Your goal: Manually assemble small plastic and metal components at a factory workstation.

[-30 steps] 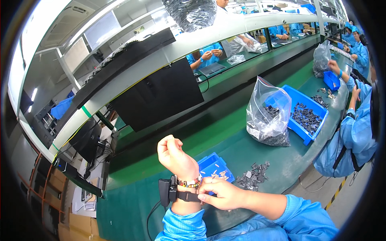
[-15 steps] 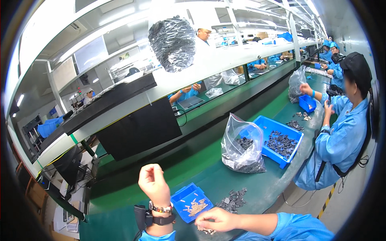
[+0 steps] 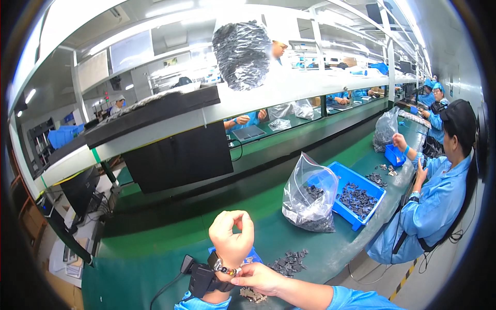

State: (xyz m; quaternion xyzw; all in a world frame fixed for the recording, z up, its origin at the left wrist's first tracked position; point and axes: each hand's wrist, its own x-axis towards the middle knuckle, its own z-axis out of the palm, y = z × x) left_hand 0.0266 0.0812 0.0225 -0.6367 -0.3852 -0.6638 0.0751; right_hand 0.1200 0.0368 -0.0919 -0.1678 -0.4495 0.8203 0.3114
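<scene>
Beaded bracelet point(image 3: 226, 269) encircles the left wrist, its line running across the forearm. Right hand point(image 3: 261, 279) has fingers touching the bracelet's right end; clamping cannot be told. Black wrist device point(image 3: 201, 280) sits left of and below the bracelet. Left hand point(image 3: 231, 240), above the bracelet: fingers curled, full closure unclear. Dark parts point(image 3: 290, 263) lie right of the bracelet.

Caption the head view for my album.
Right hand at the left wrist, beside black parts on a green bench.
</scene>
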